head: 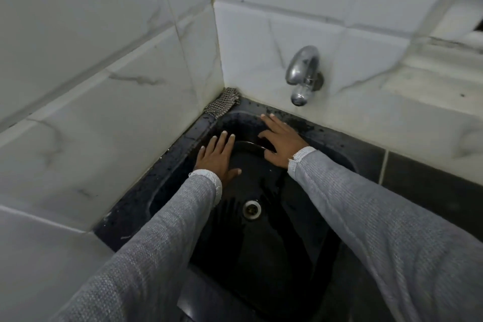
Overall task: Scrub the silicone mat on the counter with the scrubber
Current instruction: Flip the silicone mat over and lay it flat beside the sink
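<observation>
A grey mesh scrubber [223, 102] lies on the sink's rim, tucked into the corner where the two tiled walls meet. Down in the black sink [162, 162] a dark sheet with a curved, shiny edge [248, 144] lies against the far wall; it looks like the silicone mat, though black on black makes its outline hard to follow. My left hand [217, 158] rests flat on its left part, fingers spread. My right hand [281, 141] lies over the curved edge with its fingers apart, one finger reaching the rim. Neither hand touches the scrubber.
A chrome tap [303, 74] sticks out of the back wall, above my right hand. The round metal drain [252, 209] sits mid-basin, and the basin is wet. White marbled tiles [104, 91] close in the left and back. A dark counter [428, 178] runs to the right.
</observation>
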